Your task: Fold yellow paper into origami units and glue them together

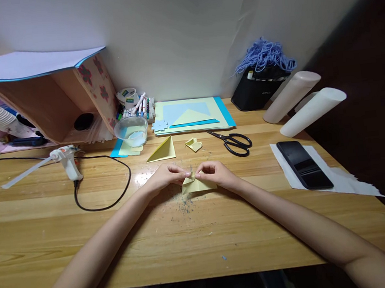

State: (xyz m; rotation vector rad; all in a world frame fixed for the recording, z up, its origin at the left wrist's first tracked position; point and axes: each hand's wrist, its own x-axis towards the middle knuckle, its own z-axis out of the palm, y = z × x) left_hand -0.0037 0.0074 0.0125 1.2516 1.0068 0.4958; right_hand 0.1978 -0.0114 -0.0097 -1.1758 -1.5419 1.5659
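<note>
A folded piece of pale yellow paper (199,184) is held just above the wooden table, between both hands. My left hand (171,175) pinches its upper edge from the left with thumb and finger. From the right, my right hand (213,173) grips the same edge, its fingertips close to the left ones. The lower part of the paper spreads out below the fingers. Behind the hands lie a folded yellow triangle (164,150) and a small folded yellow piece (193,145). Small scraps are scattered on the table around the paper.
Black-handled scissors (235,143) lie behind my right hand. A glue gun (66,161) with its looped cable is at the left. A plastic bowl (131,131), markers (140,108) and stacked paper sheets (225,113) stand behind. A phone (304,164) rests on white paper at the right.
</note>
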